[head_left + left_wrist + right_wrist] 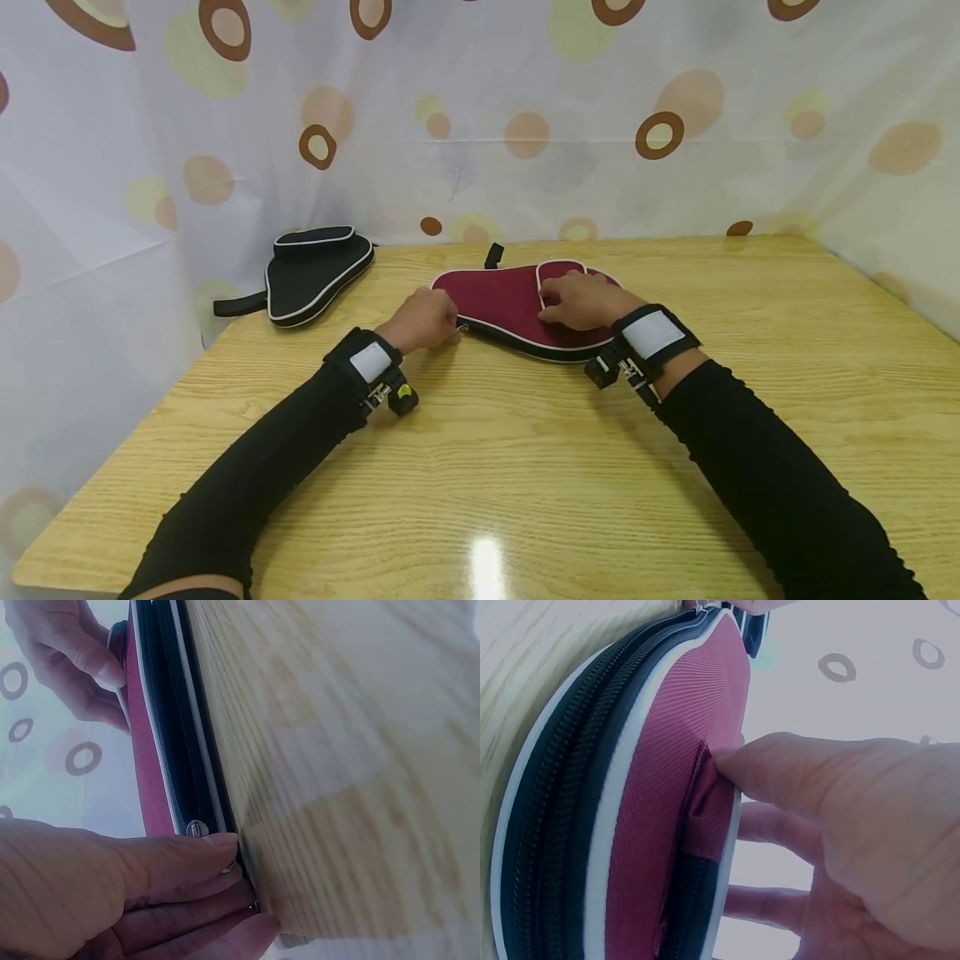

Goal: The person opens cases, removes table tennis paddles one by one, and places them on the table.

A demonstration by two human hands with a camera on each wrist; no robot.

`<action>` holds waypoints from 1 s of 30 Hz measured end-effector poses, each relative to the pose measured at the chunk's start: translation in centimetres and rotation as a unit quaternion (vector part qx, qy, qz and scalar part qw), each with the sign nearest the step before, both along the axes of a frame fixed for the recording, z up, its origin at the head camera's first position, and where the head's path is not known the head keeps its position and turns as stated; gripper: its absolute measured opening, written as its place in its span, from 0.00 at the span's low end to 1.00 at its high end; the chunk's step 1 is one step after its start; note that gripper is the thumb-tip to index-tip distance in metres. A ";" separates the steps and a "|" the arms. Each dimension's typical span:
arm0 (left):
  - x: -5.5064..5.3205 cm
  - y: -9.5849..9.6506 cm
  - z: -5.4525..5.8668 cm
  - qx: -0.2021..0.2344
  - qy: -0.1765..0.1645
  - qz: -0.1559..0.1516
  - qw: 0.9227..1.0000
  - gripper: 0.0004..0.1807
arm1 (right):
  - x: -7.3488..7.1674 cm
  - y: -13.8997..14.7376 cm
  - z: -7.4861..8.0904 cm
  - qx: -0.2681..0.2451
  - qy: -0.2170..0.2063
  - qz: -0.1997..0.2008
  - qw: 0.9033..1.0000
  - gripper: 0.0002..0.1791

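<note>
Head view puts your red paddle-shaped case (491, 296) toward the far middle of the wooden table (480, 467), narrow end to the left, with a black case (311, 275) well apart at the far left. Your left hand (422, 319) is at that narrow end, its thumb and fingers drawn in; the left wrist view shows them at the metal zipper slider (196, 828), apparently pinching its pull. Your right hand (583, 300) grips the pocket (559, 268) area on the right, thumb on the red fabric and fingers beyond the white piping. You seem to be working the edge zipper; how far it is undone, you cannot tell. Your next move likely calls for steadying the wide end while drawing the slider along its curved track.
</note>
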State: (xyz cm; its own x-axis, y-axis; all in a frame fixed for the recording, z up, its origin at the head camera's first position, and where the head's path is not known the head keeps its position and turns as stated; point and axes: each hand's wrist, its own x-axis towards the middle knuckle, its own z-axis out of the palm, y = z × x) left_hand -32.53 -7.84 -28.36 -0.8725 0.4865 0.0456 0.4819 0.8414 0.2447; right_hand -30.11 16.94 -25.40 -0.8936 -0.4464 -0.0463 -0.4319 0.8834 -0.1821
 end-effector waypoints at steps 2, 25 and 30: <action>0.0 0.0 0.0 -0.002 0.002 0.001 1.000 0.12 | 0.0 0.2 0.0 -0.004 -0.003 0.002 1.000 0.14; -0.4 -1.4 -0.3 -0.008 0.021 0.011 1.000 0.14 | -0.3 2.5 0.2 -0.034 -0.056 -0.002 0.998 0.26; -0.5 -1.6 -0.3 -0.008 0.023 0.007 1.000 0.14 | -0.4 2.7 0.2 -0.036 -0.055 -0.006 0.998 0.27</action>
